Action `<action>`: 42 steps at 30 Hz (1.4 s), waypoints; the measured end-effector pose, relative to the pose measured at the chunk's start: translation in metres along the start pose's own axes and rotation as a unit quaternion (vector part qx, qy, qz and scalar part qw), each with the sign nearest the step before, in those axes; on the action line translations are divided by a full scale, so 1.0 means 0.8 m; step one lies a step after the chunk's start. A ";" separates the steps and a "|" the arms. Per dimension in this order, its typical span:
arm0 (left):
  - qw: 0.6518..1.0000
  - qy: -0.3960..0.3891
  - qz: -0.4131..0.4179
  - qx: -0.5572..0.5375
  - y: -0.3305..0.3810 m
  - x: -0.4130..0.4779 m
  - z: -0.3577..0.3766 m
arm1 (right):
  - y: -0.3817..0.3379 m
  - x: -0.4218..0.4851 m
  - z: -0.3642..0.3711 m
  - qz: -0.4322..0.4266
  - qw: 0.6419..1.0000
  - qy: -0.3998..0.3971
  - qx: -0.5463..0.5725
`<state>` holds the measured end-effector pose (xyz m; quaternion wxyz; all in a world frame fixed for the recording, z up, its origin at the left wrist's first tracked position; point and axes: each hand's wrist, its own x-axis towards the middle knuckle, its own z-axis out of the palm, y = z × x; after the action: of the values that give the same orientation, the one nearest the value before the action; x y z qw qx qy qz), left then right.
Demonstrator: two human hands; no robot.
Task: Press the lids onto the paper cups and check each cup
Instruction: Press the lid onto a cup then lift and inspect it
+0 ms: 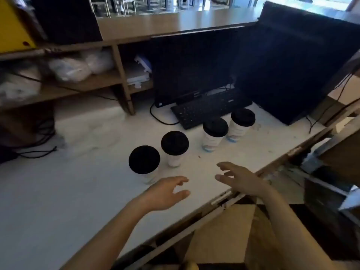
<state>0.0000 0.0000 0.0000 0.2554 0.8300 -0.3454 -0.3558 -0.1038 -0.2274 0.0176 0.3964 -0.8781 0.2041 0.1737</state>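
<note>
Both hands empty, fingers spread: left hand (pixel 165 190) and right hand (pixel 240 179) hovering low centre over white counter (pixel 58 191). Four lidded paper cups (pixel 174 148) in diagonal row at frame centre, black lids on, keyboard (pixel 206 110) just behind.

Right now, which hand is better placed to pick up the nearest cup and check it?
Probably the left hand. It hovers open just beside the nearest cup, whose black lid is on. The right hand, also open and empty, hangs farther off near the counter's edge.
</note>
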 end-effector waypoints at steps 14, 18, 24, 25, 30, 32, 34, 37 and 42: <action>0.882 0.316 -0.177 -0.301 -0.098 -0.009 -0.044 | -0.116 0.074 0.146 -0.023 0.983 -0.026 0.180; 0.875 0.324 -0.136 -0.333 -0.092 0.013 -0.053 | -0.137 0.089 0.164 -0.044 0.969 0.025 0.240; 0.859 0.330 -0.118 -0.373 -0.099 0.012 -0.052 | -0.153 0.097 0.179 -0.059 0.950 0.058 0.301; 0.858 0.335 -0.121 -0.369 -0.102 0.008 -0.053 | -0.153 0.097 0.185 -0.058 0.949 0.053 0.307; 0.849 0.373 -0.144 -0.344 -0.123 -0.024 -0.057 | -0.172 0.093 0.217 -0.067 0.947 0.020 0.312; 0.844 0.388 -0.155 -0.337 -0.134 -0.040 -0.059 | -0.185 0.086 0.229 -0.077 0.950 0.007 0.302; 0.839 0.393 -0.160 -0.341 -0.146 -0.052 -0.062 | -0.194 0.083 0.237 -0.073 0.955 -0.012 0.287; 0.831 0.395 -0.163 -0.356 -0.158 -0.063 -0.068 | -0.208 0.091 0.233 -0.061 0.962 0.007 0.265; 0.836 0.427 -0.154 -0.309 -0.146 -0.045 -0.073 | -0.248 0.138 0.222 -0.112 0.973 0.050 0.196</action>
<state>0.0723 0.1113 -0.0276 0.5624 0.8200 0.0581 -0.0895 0.0639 0.0040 -0.0209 0.5669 -0.8082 0.1539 0.0411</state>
